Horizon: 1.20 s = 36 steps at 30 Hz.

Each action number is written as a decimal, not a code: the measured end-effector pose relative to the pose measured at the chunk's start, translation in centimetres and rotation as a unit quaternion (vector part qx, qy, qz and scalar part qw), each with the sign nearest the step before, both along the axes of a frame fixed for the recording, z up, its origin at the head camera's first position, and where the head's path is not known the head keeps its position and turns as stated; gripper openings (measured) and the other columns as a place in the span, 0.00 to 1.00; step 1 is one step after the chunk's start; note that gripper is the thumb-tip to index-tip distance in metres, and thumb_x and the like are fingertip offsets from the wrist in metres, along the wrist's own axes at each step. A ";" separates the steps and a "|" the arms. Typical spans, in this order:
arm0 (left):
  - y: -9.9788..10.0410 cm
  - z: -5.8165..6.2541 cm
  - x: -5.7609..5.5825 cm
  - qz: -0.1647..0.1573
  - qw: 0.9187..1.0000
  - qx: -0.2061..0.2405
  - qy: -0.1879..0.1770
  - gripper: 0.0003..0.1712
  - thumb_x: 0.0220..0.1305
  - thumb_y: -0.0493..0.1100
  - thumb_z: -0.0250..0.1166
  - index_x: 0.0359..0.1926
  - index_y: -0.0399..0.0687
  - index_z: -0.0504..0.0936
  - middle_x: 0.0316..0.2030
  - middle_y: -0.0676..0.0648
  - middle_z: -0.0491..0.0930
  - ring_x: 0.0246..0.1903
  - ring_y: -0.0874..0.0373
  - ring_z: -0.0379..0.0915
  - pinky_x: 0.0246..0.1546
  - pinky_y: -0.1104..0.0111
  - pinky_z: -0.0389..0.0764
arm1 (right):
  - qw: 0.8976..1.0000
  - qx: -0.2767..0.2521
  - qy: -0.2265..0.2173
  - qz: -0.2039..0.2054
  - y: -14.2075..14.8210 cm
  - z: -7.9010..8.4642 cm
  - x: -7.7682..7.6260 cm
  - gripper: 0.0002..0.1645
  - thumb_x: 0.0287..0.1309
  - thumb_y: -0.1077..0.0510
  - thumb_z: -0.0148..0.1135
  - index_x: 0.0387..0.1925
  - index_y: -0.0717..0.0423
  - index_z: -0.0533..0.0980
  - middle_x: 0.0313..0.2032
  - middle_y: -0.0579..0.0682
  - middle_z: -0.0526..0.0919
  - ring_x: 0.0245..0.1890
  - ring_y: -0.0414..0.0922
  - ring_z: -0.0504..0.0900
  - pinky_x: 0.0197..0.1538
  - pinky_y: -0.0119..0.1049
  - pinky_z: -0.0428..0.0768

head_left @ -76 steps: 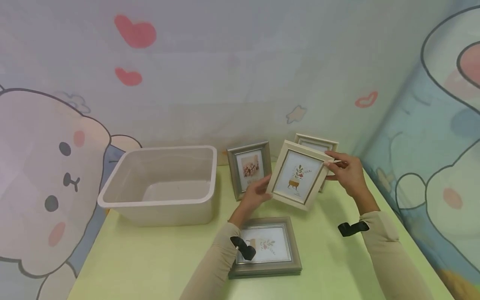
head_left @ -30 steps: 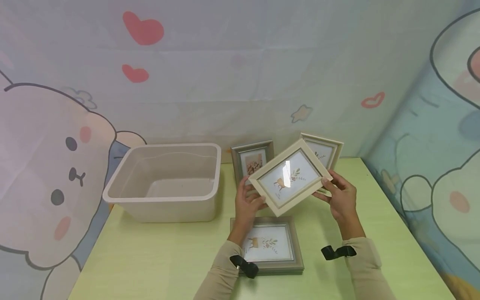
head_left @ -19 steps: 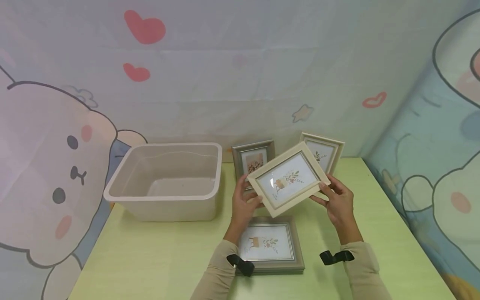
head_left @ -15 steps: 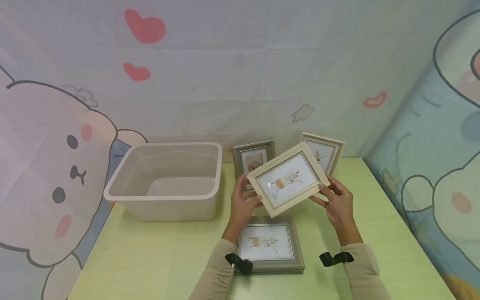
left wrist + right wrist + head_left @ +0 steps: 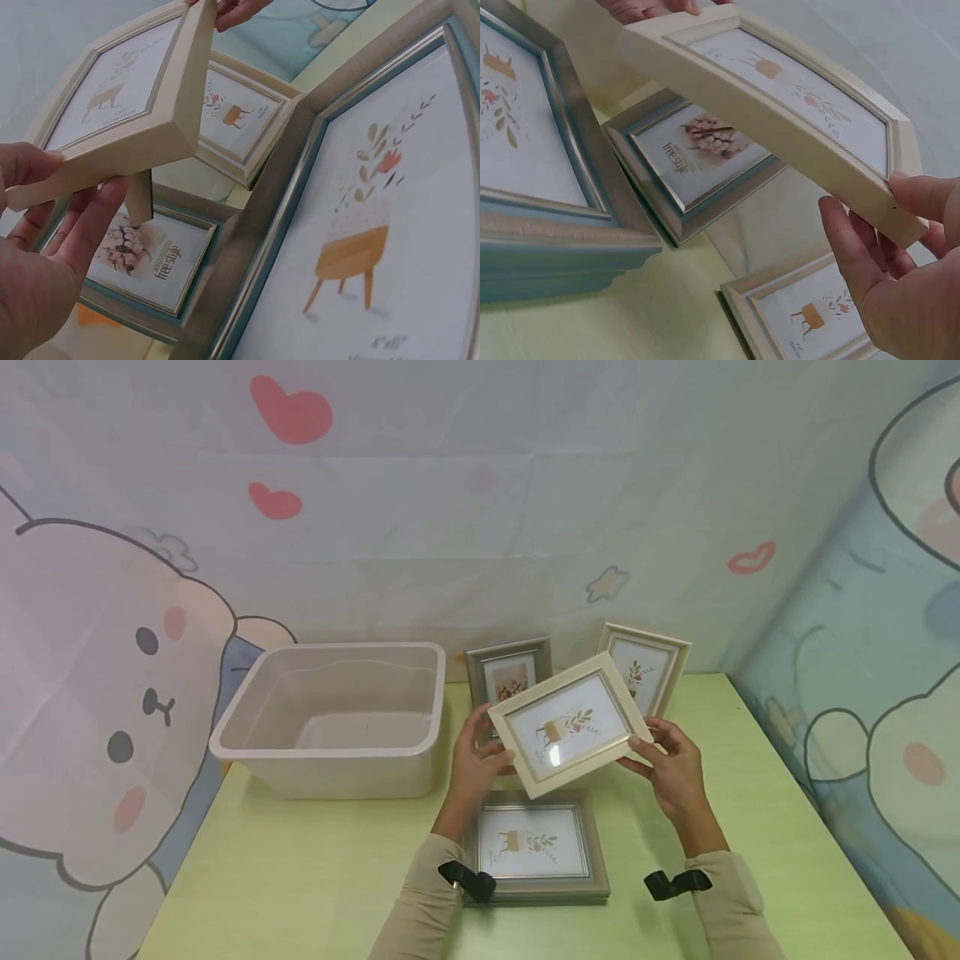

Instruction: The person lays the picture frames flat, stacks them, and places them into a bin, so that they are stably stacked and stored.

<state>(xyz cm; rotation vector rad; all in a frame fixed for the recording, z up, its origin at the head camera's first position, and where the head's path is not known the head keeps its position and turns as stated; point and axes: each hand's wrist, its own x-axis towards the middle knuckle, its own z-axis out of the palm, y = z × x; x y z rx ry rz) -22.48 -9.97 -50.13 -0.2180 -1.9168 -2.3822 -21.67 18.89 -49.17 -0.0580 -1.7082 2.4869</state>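
Both hands hold a cream picture frame [image 5: 540, 777] tilted above the table, its plant print facing up. My left hand [image 5: 472, 768] pinches its left end, thumb on the front edge and fingers beneath. At the opposite end my right hand [image 5: 671, 768] grips the lower right corner between thumb and fingers. In the left wrist view, a stand leg [image 5: 140, 198] sticks out under the held frame. Below the hands lies a grey-brown picture frame [image 5: 596, 860] on a stack. Behind stand a grey frame with a flower photo [image 5: 510, 681] and a second cream frame [image 5: 647, 668], both partly covered.
A beige plastic tub [image 5: 322, 756] stands at the left on the pale green table [image 5: 315, 877]. A cartoon-printed cloth [image 5: 480, 527] hangs behind the table and along its right side. Each sleeve carries a black strap mount [image 5: 677, 885].
The held cream frame has turned from upright to slanting sideways and come lower, toward the person. Both hands shifted with it and kept their grip. In the last half second it moved slightly left and down.
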 end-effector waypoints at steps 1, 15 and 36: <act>-0.2 0.1 0.0 -0.003 1.000 -0.002 -0.002 0.49 0.49 0.19 0.60 0.73 0.49 0.62 0.61 0.37 0.62 0.41 0.55 0.81 0.35 0.55 0.88 | 1.000 0.007 0.003 0.003 0.1 -0.1 0.0 0.19 0.60 0.73 0.63 0.49 0.53 0.79 0.39 0.48 0.73 0.38 0.39 0.85 0.40 0.39 0.88; -1.8 1.6 -0.4 -0.053 0.996 -0.068 -0.011 0.48 0.52 0.18 0.62 0.73 0.47 0.62 0.65 0.31 0.62 0.41 0.53 0.83 0.34 0.50 0.88 | 0.958 0.277 0.053 0.058 1.4 1.8 -0.9 0.33 0.64 0.61 0.65 0.68 0.65 0.68 0.39 0.34 0.81 0.40 0.32 0.81 0.39 0.26 0.83; -3.3 1.8 -0.2 -0.102 0.990 -0.098 -0.028 0.49 0.52 0.18 0.62 0.74 0.46 0.61 0.60 0.33 0.64 0.32 0.61 0.80 0.33 0.39 0.84 | 0.932 0.291 0.038 0.213 2.5 2.5 -0.6 0.46 0.65 0.69 0.60 0.78 0.56 0.51 0.60 0.76 0.68 0.44 0.34 0.83 0.42 0.41 0.88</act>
